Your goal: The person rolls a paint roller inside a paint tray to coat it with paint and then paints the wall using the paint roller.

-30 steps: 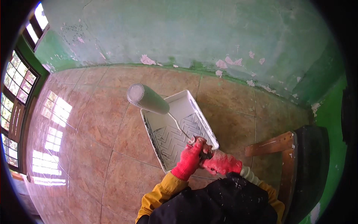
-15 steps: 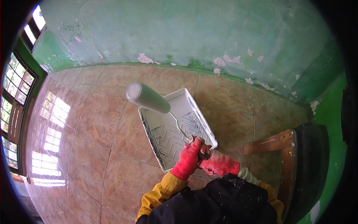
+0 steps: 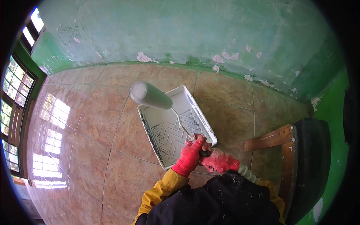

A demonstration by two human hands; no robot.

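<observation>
A paint roller [image 3: 150,95] with a pale sleeve hangs lifted above the far left corner of a white ribbed paint tray [image 3: 165,144] that lies on the tiled floor. Its wire frame runs back to the handle near the tray's near right corner. Both hands wear red gloves. My left hand [image 3: 190,153] is closed around the roller's handle, just above the tray's near edge. Right behind it my right hand [image 3: 220,161] grips the same handle's end. The handle itself is mostly hidden by the gloves.
Glossy brown floor tiles [image 3: 93,131] spread to the left and front. A green wall [image 3: 195,33] with flaking paint runs along the back. A wooden chair [image 3: 288,150] with a dark seat stands at the right. Windows [image 3: 15,86] line the left side.
The roller has risen a little off the tray's far end and shifted slightly left. Both hands keep their hold on the handle.
</observation>
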